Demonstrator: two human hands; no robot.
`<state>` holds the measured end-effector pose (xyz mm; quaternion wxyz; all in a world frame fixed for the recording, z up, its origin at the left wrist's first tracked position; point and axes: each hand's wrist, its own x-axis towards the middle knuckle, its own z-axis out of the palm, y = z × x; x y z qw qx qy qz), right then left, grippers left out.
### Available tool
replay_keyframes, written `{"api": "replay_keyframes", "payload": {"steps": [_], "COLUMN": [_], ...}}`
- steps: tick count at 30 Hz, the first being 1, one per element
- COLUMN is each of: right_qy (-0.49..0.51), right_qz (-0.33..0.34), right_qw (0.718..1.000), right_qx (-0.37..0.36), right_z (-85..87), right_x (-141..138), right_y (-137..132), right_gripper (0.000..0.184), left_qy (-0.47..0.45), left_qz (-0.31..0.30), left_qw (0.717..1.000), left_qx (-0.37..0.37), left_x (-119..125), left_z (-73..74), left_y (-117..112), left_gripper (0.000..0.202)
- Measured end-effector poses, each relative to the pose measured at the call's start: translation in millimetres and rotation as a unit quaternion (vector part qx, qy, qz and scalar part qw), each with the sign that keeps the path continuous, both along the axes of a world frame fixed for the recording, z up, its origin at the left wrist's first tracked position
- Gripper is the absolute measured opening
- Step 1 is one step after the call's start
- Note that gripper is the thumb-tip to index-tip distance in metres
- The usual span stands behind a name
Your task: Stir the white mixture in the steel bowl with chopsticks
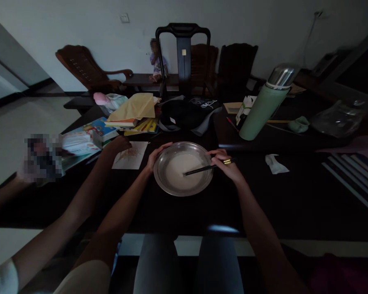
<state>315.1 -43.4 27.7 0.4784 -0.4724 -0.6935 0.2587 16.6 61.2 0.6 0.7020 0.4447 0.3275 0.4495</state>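
Note:
A round, shallow metal bowl [184,192] stands on the dark table in front of me. A pale, cloudy, whitish mixture [180,163] covers its bottom. My left hand [155,158] is closed on the bowl's left rim. My right hand [227,164] holds a pair of dark chopsticks [200,168] with gold-coloured bands near the upper ends. The chopsticks slant down to the left, and their tips dip into the mixture near the middle. Fingers of my right hand also reach the bowl's right rim.
At my left, another person's hand [121,146] rests at a white sheet [138,149] with brownish marks. Books [122,122] and a black bag [187,116] lie behind the bowl. A green thermos [260,110], a crumpled tissue [276,164] and striped folders [352,179] are rightward.

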Motion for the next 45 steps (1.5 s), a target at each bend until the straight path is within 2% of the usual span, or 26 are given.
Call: {"api": "replay_keyframes", "payload": {"steps": [2,4,7,9,10,12,14,16,19,22,25,28,30,33,37,39,42,45], "right_qy": [-0.025,-0.028,0.012,0.029,0.026,0.001,-0.022,-0.02,0.018,0.028,-0.007,-0.017,0.0,0.017,-0.017,-0.023,0.005,0.017], "right_qz": [-0.003,-0.038,-0.071,-0.044,-0.024,0.007,0.0,-0.036,-0.075,-0.033,0.01,-0.031,-0.061,-0.038,0.0,-0.028,-0.075,-0.046], "right_qw": [1.0,0.999,0.997,0.999,0.999,1.0,1.0,0.999,0.997,0.999,1.0,0.999,0.998,0.999,1.0,0.999,0.997,0.999], "right_qx": [-0.002,0.005,0.018,0.013,0.006,-0.009,-0.011,0.0,0.019,0.001,-0.024,-0.011,0.003,0.0,-0.015,-0.008,0.01,0.009], "right_z": [-1.5,-1.6,1.4,3.1,3.2,1.9,0.0,-0.4,2.6,4.8,2.6,0.9,1.5,2.1,-1.3,-2.2,-0.7,0.5], "right_x": [-4.3,-2.1,7.3,8.6,6.8,0.4,-4.0,-2.4,5.4,3.9,-5.0,-4.9,0.0,1.8,-7.0,-6.0,2.6,4.0], "right_y": [1.0,1.8,0.6,-0.8,-1.2,-1.0,0.1,0.9,-0.3,-2.2,-1.4,0.4,0.4,-0.5,0.7,1.7,1.6,0.8], "right_gripper": [0.032,0.031,0.039,0.043,0.042,0.037,0.032,0.033,0.041,0.045,0.036,0.033,0.039,0.044,0.032,0.03,0.038,0.043], "left_qy": [0.006,0.007,0.028,0.088,0.093,0.084,0.073,0.076,0.103,0.101,0.109,0.148,0.146,0.091,0.039,0.042,0.044,0.039], "left_qz": [0.019,0.054,0.1,0.116,0.132,0.109,0.088,0.108,0.167,0.188,0.195,0.191,0.175,0.151,0.142,0.146,0.144,0.142], "left_qw": [1.0,0.998,0.994,0.989,0.987,0.99,0.993,0.991,0.979,0.972,0.969,0.965,0.969,0.984,0.989,0.988,0.988,0.988], "left_qx": [0.019,0.036,0.028,-0.002,0.006,0.027,0.036,0.011,-0.062,-0.101,-0.103,-0.107,-0.093,-0.031,0.03,0.036,0.037,0.04], "left_x": [-3.2,-19.9,-72.3,-112.4,-129.1,-151.5,-159.7,-159.4,-155.3,-152.8,-149.5,-139.4,-126.7,-101.1,-73.0,-66.4,-61.8,-57.1], "left_z": [-3.8,-3.1,8.4,16.3,18.3,17.4,12.5,7.9,6.9,11.3,16.5,19.2,18.0,12.2,7.4,8.7,10.1,6.0], "left_y": [2.4,14.8,55.3,87.8,102.1,121.8,129.2,128.3,122.8,119.8,118.7,113.9,105.0,82.1,51.7,44.6,41.5,39.0], "left_gripper": [0.038,0.032,0.024,0.024,0.027,0.03,0.031,0.031,0.033,0.031,0.029,0.029,0.028,0.026,0.023,0.023,0.022,0.022]}}
